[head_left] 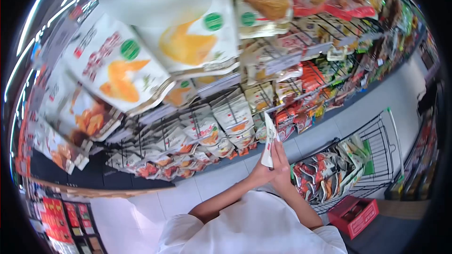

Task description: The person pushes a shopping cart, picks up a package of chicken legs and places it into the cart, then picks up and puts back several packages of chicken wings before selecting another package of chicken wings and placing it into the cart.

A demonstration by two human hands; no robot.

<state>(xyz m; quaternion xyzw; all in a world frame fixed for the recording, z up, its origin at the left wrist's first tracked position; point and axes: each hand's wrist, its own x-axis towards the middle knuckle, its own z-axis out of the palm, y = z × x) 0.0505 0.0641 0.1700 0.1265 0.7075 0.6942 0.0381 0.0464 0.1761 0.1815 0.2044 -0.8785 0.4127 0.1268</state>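
A thin white snack packet (270,138) is held upright in front of my chest, seen almost edge-on. My left hand (262,173) closes round its lower end. Against its right side lie the fingers of my right hand (281,163), which also grips it near the bottom. The print on its face is mostly hidden by the angle. Beyond the packet hang rows of similar white snack pouches (234,115) on hooks. To the right of my hands stands a wire shopping cart (383,148) with several bagged snacks (325,169) inside.
Large pouches with pictures of chicken wings (123,80) hang close on the upper left. Shelf rails (282,64) run across the display. A red box (354,216) sits at the lower right, and red packages (56,218) stand on shelving at the lower left. Pale tiles (207,190) cover the floor.
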